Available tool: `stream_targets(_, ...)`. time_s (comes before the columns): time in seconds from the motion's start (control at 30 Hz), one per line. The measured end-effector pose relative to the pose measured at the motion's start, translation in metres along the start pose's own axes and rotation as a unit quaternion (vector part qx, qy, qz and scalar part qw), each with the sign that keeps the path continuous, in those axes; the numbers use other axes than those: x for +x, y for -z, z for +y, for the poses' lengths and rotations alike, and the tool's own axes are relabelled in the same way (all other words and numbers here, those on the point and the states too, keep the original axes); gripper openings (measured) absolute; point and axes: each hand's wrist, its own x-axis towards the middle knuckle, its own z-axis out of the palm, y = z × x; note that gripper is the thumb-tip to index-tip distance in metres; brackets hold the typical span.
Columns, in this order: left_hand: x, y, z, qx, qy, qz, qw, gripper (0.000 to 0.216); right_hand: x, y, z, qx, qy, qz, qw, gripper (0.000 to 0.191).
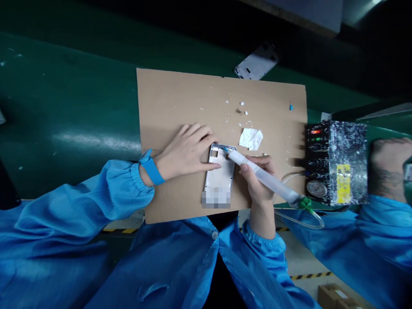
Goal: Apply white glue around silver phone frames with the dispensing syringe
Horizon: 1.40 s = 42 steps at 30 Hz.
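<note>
A white phone frame (219, 172) lies flat on a brown cardboard sheet (180, 98). My left hand (185, 150) rests on the frame's left edge, fingers stretched out flat, pressing it down; a blue wristband (151, 167) circles that wrist. My right hand (259, 182) is closed around a translucent glue syringe (264, 178). The syringe's blue tip (225, 149) touches the frame's upper right corner. A clear hose with a green fitting (304, 202) leaves the syringe's back end.
A dispenser box (334, 167) with lights, knobs and a gauge stands at the cardboard's right edge. A crumpled white wipe (251, 138) and glue crumbs lie on the cardboard. Another white phone frame (256, 63) lies on the green belt behind. Another person's blue sleeve (380, 231) is at right.
</note>
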Motion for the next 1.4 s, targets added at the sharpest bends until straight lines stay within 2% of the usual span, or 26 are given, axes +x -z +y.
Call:
stream_targets(0.73, 0.0012, 0.0016, 0.0008, -0.003, 0.002, -0.003, 1.000, 0.054, 0.0014, -0.0031, -0.0038, 0.019, 0.004, 0.012, 1.000, 0.035)
stream_targets(1.4, 0.0005, 0.0009, -0.0006, 0.000, -0.004, -0.002, 1.000, 0.055, 0.0027, -0.0017, -0.0005, -0.023, 0.012, 0.038, 0.999, 0.039)
